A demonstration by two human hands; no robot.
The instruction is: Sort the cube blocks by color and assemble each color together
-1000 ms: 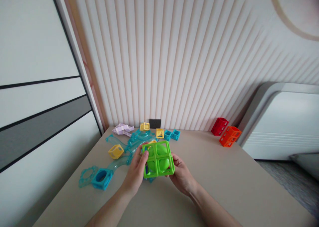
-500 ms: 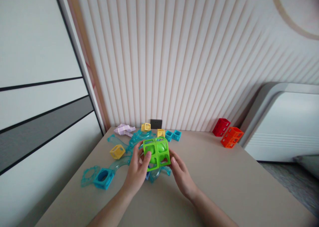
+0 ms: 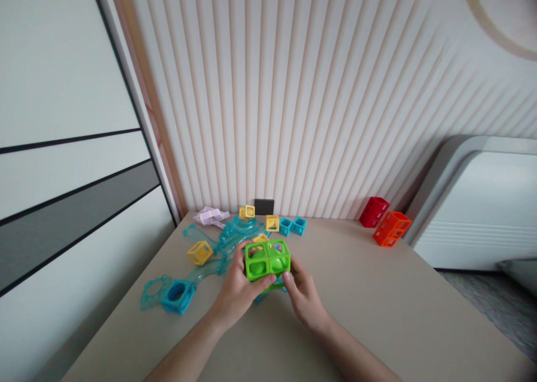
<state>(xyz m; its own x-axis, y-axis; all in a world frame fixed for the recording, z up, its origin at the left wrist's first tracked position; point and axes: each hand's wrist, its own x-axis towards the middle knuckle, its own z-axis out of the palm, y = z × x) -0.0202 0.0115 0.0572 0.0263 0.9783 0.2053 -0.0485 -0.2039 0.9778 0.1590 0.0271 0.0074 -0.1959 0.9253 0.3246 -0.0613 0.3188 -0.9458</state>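
Note:
A bright green block of open cube frames (image 3: 267,262) is held between both hands just above the beige table (image 3: 377,315). My left hand (image 3: 238,292) grips its left side and underside, thumb on the front. Its right lower corner is pinched by my right hand (image 3: 302,297). The block lies tilted back, so its top face and front face both show. Under it lies a teal see-through curved track (image 3: 218,262), partly hidden by my hands.
Left of my hands are a yellow cube frame (image 3: 199,252), a teal cube on a gear-shaped plate (image 3: 176,296) and lilac pieces (image 3: 212,216). Small yellow and teal cubes (image 3: 291,225) sit by the ribbed wall. Red (image 3: 373,211) and orange (image 3: 392,229) frame blocks stand at the far right.
Both hands have turned the green block from facing me to lying tilted back, and lowered it toward the table. My hands have closed in under it.

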